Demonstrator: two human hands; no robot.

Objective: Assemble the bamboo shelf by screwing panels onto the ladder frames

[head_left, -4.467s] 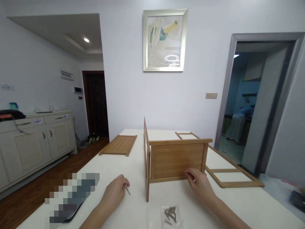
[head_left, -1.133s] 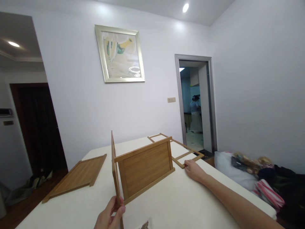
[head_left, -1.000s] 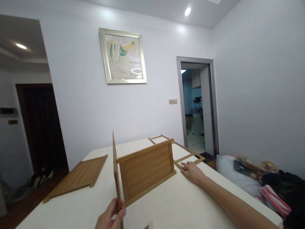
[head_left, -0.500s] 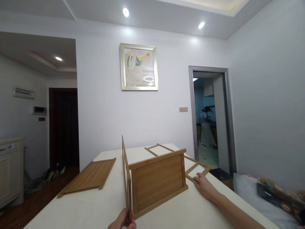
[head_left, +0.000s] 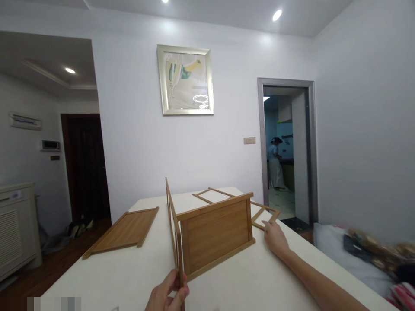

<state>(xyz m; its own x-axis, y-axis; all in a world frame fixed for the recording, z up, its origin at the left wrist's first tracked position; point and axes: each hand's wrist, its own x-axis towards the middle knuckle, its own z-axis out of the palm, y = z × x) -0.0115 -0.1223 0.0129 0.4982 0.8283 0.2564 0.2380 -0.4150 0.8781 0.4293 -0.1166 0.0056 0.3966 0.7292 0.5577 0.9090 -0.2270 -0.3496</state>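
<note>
**Right hand reaches the flat frame**

The right hand [head_left: 275,236] has slid along the table [head_left: 246,285] and now lies open, fingertips on the flat frame [head_left: 262,211] behind the panel [head_left: 215,235]. The left hand [head_left: 168,296] pinches the upright frame [head_left: 173,229] at its near end. Best to keep that pinch firm so the joint stays square
</note>
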